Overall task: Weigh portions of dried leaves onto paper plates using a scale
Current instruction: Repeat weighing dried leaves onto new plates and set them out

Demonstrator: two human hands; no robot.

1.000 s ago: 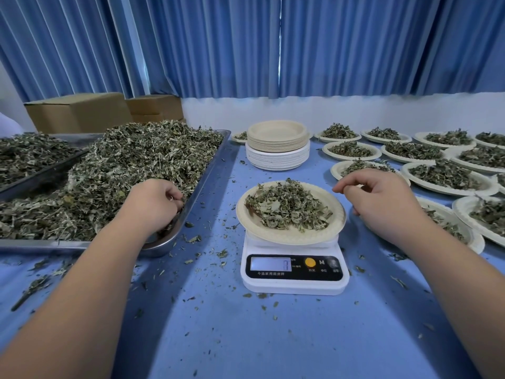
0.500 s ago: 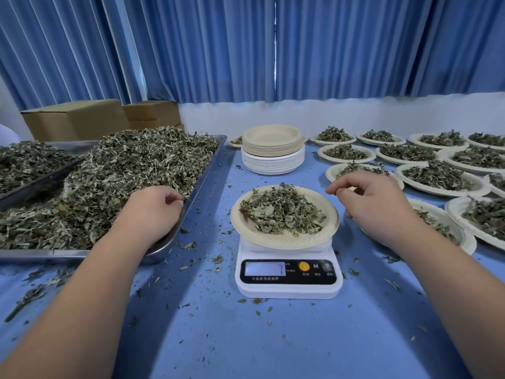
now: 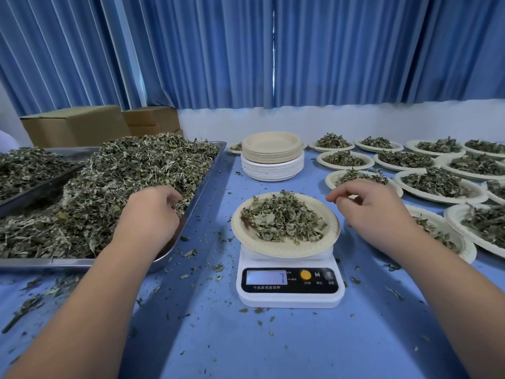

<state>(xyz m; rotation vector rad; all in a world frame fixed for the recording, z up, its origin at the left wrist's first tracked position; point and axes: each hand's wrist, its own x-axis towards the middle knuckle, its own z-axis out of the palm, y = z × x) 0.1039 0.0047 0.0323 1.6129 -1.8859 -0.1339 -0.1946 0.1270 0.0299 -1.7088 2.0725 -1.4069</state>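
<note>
In the head view, the paper plate (image 3: 276, 248) of dried leaves (image 3: 284, 218) sits on the scale (image 3: 289, 296) at frame centre, between your hands: your right hand (image 3: 374, 214), loosely curled and empty, hovers just beside its right rim, nearer than your left hand (image 3: 151, 214), whose fingers are buried in the tray's (image 3: 210, 173) heap, grip hidden.

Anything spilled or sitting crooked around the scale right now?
Yes: loose leaf bits are scattered over the blue table, thickest between the metal tray and the scale and in front of the tray. The leaves on the scale's paper plate lie inside its rim.
</note>
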